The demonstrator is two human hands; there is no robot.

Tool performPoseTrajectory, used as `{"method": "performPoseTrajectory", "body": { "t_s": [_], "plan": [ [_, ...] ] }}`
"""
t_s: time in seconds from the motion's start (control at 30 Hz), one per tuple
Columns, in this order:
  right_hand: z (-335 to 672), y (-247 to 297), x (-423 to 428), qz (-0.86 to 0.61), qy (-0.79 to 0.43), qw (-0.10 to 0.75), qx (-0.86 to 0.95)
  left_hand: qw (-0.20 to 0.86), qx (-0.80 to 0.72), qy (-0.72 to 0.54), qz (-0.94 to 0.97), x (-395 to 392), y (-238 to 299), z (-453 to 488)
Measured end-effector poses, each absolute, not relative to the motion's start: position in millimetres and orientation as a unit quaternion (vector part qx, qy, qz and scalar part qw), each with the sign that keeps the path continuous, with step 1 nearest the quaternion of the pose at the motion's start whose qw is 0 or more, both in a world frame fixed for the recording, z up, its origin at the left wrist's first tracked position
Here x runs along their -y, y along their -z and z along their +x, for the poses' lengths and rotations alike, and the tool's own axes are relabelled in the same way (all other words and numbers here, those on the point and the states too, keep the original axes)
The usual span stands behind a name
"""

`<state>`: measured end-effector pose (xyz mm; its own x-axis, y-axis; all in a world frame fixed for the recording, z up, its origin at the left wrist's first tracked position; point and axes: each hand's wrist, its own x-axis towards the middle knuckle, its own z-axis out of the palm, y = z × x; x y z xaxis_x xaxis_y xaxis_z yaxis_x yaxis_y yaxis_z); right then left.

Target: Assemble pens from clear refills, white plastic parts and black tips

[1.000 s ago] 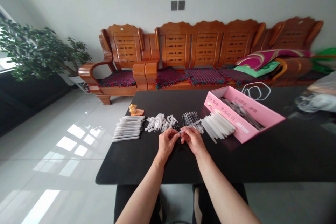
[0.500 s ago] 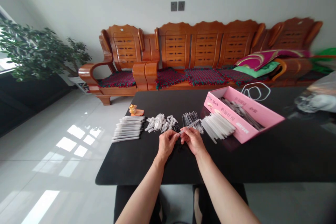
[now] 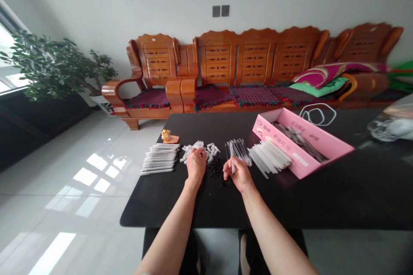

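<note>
My right hand (image 3: 236, 172) is closed round a clear pen barrel (image 3: 232, 164) that stands nearly upright in its fingers. My left hand (image 3: 195, 163) reaches forward onto the heap of white pen caps (image 3: 200, 150), fingers curled over them; what they grip is hidden. Between the hands lies a scatter of small black parts (image 3: 217, 166). A bundle of thin refills (image 3: 238, 149) lies just beyond my right hand. Clear barrels (image 3: 269, 157) are heaped to its right. Finished white pens (image 3: 159, 158) are stacked to the left.
A pink cardboard box (image 3: 306, 162) with more refills sits at the right on the black table (image 3: 338, 197). A small orange figurine (image 3: 168, 136) stands behind the pens. A white cord loop (image 3: 316, 114) and a plastic bag (image 3: 393, 122) lie far right. A wooden sofa (image 3: 254, 68) lines the wall.
My hands have parted. The left one moved forward and left onto the white caps. The right one stayed, turning the barrel from a slant to nearly upright.
</note>
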<state>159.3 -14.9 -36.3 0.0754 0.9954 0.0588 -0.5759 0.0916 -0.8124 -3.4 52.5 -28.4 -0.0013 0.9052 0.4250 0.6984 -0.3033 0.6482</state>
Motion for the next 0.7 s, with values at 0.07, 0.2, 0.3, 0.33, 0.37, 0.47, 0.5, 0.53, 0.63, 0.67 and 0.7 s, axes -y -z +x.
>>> {"method": "performPoseTrajectory", "body": {
  "t_s": [0.07,0.2,0.3,0.33,0.37,0.47,0.5,0.53,0.63,0.67,0.7],
  "plan": [
    [159,36,15,-0.316,-0.594,0.662,0.330,0.097,-0.586,-0.347,0.726,-59,28,1],
    [158,38,14,-0.313,-0.591,0.663,0.337,0.082,-0.600,-0.287,0.743,-65,32,6],
    [158,40,15,-0.322,-0.592,0.658,0.337,0.099,-0.582,-0.340,0.732,-65,31,6],
    [158,41,15,-0.329,-0.592,0.654,0.337,0.118,-0.571,-0.378,0.718,-64,30,6],
    [158,41,15,-0.337,-0.592,0.648,0.341,0.151,-0.558,-0.424,0.697,-62,29,6],
    [158,42,16,-0.358,-0.586,0.630,0.362,0.327,-0.487,-0.554,0.591,-55,29,7],
    [158,43,17,-0.364,-0.583,0.625,0.369,0.392,-0.454,-0.582,0.549,-52,31,8],
    [157,43,17,-0.370,-0.582,0.621,0.374,0.446,-0.422,-0.602,0.510,-49,33,8],
    [156,42,20,-0.382,-0.581,0.610,0.379,0.534,-0.367,-0.629,0.429,-43,39,5],
    [155,41,21,-0.388,-0.578,0.608,0.381,0.546,-0.361,-0.631,0.415,-42,40,4],
    [155,41,21,-0.397,-0.572,0.605,0.386,0.555,-0.359,-0.630,0.407,-41,40,3]
  ]
}}
